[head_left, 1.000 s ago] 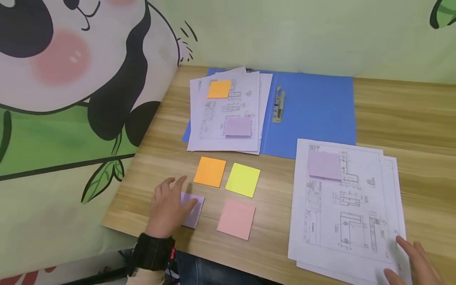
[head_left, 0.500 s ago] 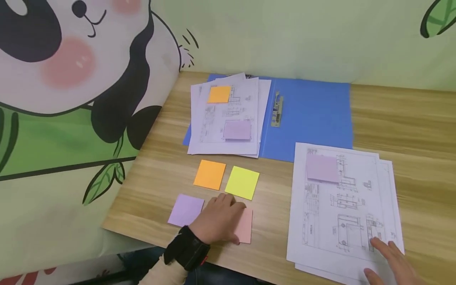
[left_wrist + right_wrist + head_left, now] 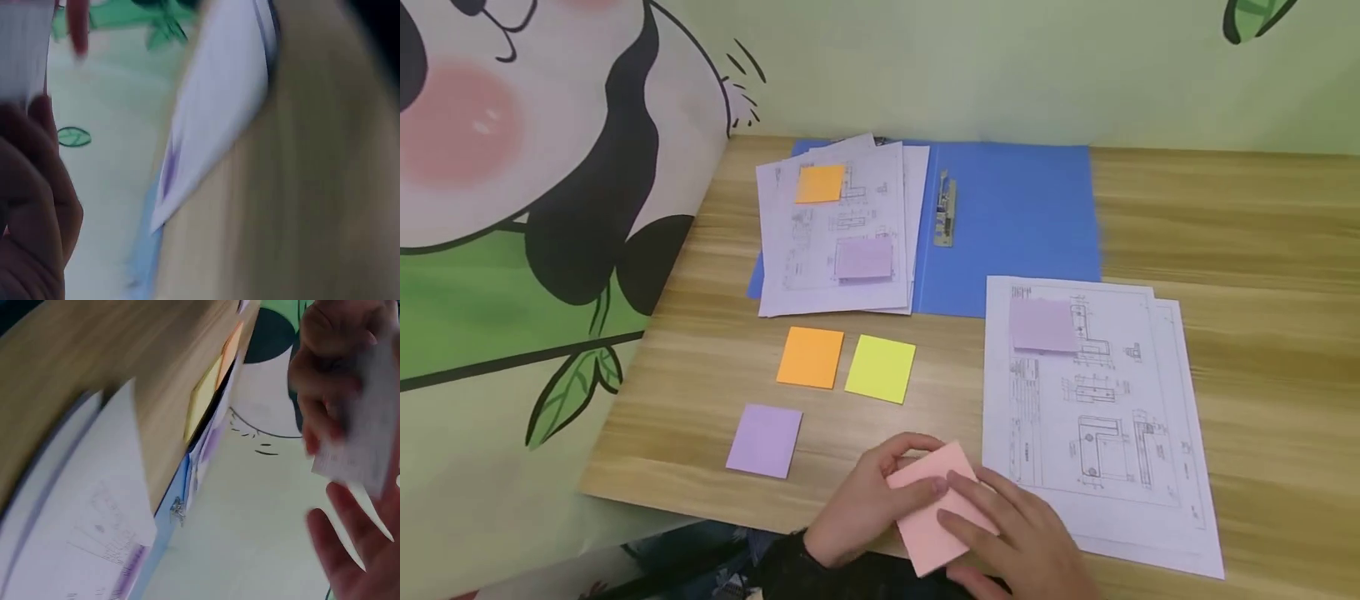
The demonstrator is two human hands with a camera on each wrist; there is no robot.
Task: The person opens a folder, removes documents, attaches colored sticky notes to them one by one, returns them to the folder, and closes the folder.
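Note:
Near the table's front edge a pink sticky pad (image 3: 925, 533) is lifted and tilted between both hands. My left hand (image 3: 904, 471) grips its far left corner with curled fingers and thumb. My right hand (image 3: 977, 525) lays two fingers across the pad's right side, with the thumb at its near corner. In the blurred right wrist view the pad (image 3: 362, 437) sits under the left hand's fingers (image 3: 325, 356), and the right hand's fingers (image 3: 356, 562) show below it. The left wrist view is blurred and shows only fingers (image 3: 31, 206) and paper.
Purple (image 3: 765, 440), orange (image 3: 810, 357) and yellow (image 3: 881, 368) sticky pads lie left of centre. Drawing sheets (image 3: 1097, 433) with a purple note (image 3: 1041, 325) lie at the right. An open blue folder (image 3: 1022, 217) behind holds more noted sheets (image 3: 838, 233). A panda wall borders the left.
My left hand went from the purple pad to the pink one and lifted it toward the front edge. My right hand left the drawing sheets' corner and joined it on the pad.

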